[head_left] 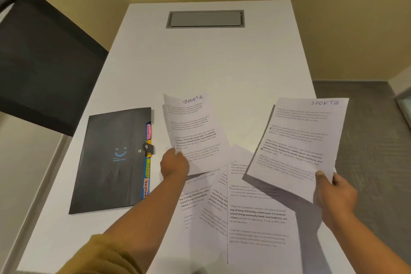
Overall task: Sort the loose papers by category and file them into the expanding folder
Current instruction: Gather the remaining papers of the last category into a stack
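Head view: left hand (174,165), right hand (333,193) pinch SPORTS sheets (195,131) over half-hidden papers (255,218).

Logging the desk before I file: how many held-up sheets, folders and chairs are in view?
Held-up sheets: 2, the left sheet in the left hand and the right sheet in the right hand, both headed SPORTS
Expanding folder: 1
Chair: 1
Total: 4

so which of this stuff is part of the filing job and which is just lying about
Part of the job: black expanding folder, first SPORTS sheet in left hand, second SPORTS sheet in right hand, loose papers.
Just lying about: black chair, grey table hatch.
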Demonstrator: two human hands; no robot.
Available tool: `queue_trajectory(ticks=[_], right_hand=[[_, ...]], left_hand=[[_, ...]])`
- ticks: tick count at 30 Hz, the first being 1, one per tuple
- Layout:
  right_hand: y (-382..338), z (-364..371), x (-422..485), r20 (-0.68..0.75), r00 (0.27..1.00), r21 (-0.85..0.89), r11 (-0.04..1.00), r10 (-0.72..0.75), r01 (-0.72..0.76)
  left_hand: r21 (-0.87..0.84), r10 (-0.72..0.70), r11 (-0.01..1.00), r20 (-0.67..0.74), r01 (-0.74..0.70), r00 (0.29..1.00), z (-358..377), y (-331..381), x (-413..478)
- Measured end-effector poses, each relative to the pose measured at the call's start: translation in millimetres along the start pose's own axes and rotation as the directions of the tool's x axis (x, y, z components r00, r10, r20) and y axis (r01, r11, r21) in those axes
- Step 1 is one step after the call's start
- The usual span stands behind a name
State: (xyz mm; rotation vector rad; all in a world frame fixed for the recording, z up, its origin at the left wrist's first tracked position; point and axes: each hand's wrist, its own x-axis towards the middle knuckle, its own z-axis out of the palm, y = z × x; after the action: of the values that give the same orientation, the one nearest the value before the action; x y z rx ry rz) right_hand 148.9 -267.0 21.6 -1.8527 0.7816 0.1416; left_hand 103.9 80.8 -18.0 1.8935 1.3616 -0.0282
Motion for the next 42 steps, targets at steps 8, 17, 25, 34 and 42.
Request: queue_trajectory(ticks=[8,17,25,34,42], right_hand=[[-17,1,-5,0.138,0.990,0.241,0.969,0.030,-0.063],[-24,27,-44,0.412,0.908,0.162,0.987,-0.074,0.007],[-23,20,-51,0.593,0.805,0.024,0.999,-0.035,0.026],[-2,-11,-41,0.661,0.749,0.091,0.986,0.043,-0.136],[6,-39,-29,0.492,0.869,0.131,0.982,0.057,-0.138]], left_hand=[[-0.349,0.128,0.929,-0.014,-0.125,0.992,-31,-25,-30],[-0.538,0.088,0.843,0.129,-0.004,0.988,-41,-41,-95],[-0.603,0.244,0.797,0.347,0.016,0.906,-36,-31,-141],[-0.527,0.349,0.850,0.576,0.010,0.739,-29,-31,-156],[-0.227,0.149,0.973,0.491,-0.039,0.859,-20,-37,-124]])
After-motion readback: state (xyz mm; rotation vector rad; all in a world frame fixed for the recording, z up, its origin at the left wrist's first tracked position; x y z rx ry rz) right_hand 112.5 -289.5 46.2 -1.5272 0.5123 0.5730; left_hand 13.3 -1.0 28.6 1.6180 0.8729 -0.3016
